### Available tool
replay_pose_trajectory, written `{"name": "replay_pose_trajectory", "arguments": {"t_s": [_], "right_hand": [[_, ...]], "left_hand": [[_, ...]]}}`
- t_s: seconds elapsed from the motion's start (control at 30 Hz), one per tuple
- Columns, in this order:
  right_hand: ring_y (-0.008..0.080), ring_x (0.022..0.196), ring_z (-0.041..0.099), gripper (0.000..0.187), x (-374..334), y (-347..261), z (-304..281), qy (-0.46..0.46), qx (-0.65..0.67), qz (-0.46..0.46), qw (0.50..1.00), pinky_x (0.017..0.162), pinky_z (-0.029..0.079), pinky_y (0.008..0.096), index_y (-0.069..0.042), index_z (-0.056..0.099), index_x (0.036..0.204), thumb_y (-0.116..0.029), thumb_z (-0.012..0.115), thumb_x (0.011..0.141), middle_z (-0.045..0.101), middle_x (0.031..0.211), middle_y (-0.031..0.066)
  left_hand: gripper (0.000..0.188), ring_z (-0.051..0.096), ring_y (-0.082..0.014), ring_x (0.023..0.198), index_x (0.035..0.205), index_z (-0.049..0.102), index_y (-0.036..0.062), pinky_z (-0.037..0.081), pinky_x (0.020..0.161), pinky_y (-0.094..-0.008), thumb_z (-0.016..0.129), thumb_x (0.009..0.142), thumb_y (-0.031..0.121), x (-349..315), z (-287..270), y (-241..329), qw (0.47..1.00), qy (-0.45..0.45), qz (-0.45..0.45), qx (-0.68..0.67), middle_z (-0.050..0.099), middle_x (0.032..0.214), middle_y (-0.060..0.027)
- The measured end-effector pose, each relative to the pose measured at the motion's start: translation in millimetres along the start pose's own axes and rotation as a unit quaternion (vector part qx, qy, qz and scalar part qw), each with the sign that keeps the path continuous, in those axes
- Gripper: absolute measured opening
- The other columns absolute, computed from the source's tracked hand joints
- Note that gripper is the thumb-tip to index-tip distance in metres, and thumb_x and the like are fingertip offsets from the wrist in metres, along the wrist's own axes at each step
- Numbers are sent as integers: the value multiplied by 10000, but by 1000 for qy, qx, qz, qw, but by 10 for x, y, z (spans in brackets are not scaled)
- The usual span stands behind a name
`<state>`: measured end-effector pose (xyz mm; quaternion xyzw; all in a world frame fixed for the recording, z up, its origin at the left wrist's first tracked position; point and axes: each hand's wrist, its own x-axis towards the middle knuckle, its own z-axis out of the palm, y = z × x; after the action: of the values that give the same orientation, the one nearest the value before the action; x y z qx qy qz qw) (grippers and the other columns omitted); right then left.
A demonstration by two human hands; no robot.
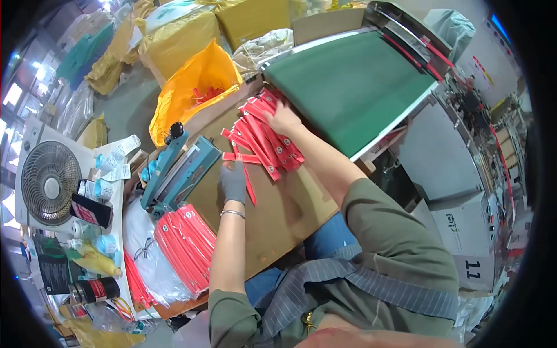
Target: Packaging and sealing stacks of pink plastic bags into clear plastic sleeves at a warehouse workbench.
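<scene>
A pile of flat red strips (258, 136), each with a small round white mark, lies fanned out on a brown board (278, 217). My right hand (285, 120) is bare and closes round the far ends of the strips. In a grey glove, my left hand (234, 181) is at the near left side of the pile, fingers closed at a red strip (248, 158) lying crosswise. Another strip (250, 188) slants past that hand on its right; the glove partly hides where its fingertips meet the strips. To the left stands a blue lever-arm device (188, 171), apparently a bag sealer.
Bundled red strips in clear plastic (187, 246) lie beside my left forearm. An orange bag (194, 75) holding red pieces stands beyond the board. A green conveyor belt (351, 81) borders the right. At far left are a fan (51, 182), a phone (91, 210) and a dark jar (96, 289).
</scene>
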<state>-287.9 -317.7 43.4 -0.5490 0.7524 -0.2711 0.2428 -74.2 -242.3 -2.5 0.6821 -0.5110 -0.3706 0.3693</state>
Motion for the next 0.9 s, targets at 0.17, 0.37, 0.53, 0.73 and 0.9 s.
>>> {"name": "replay_pose_trajectory", "arguments": {"t_s": [0.17,0.37,0.53,0.73,0.9], "right_hand": [[398,1248,404,869,-104,-352,25,-76,-158,28,984,1032,350,417,67,208,1399,-583,438,869,287,1401,312],[400,1164,491,937,-126,-384,142,-54,-115,65,990,965,415,438,92,323,1327,-664,490,798,451,1270,302],[402,1123,520,953,-187,-360,129,71,-142,5,987,910,451,430,89,416,1247,-732,474,766,507,1191,300],[352,1012,608,981,-436,-453,219,-118,-83,-24,989,888,477,391,105,524,1123,-755,572,653,594,1091,276],[254,909,644,727,-980,-476,607,-285,303,29,909,824,508,333,43,567,1130,-545,685,718,644,1004,169]], "left_hand": [[706,559,-337,1083,1226,466,-108,423,914,-378,578,853,481,256,-68,44,999,-3,-43,7,553,1172,-293],[569,573,-197,847,1003,544,-81,455,776,-301,592,858,468,296,48,212,930,-72,-96,-348,603,928,-129],[477,345,-121,629,693,481,34,360,579,-273,657,821,459,204,-69,196,931,-68,-105,-342,386,673,7],[526,579,-154,825,1050,595,-48,479,760,-281,640,841,432,-1,-134,360,838,-127,-147,-510,601,943,-90],[608,627,-181,904,1142,567,-78,518,750,-292,684,805,415,-146,-401,122,886,-132,-126,-427,619,1057,-146]]}}
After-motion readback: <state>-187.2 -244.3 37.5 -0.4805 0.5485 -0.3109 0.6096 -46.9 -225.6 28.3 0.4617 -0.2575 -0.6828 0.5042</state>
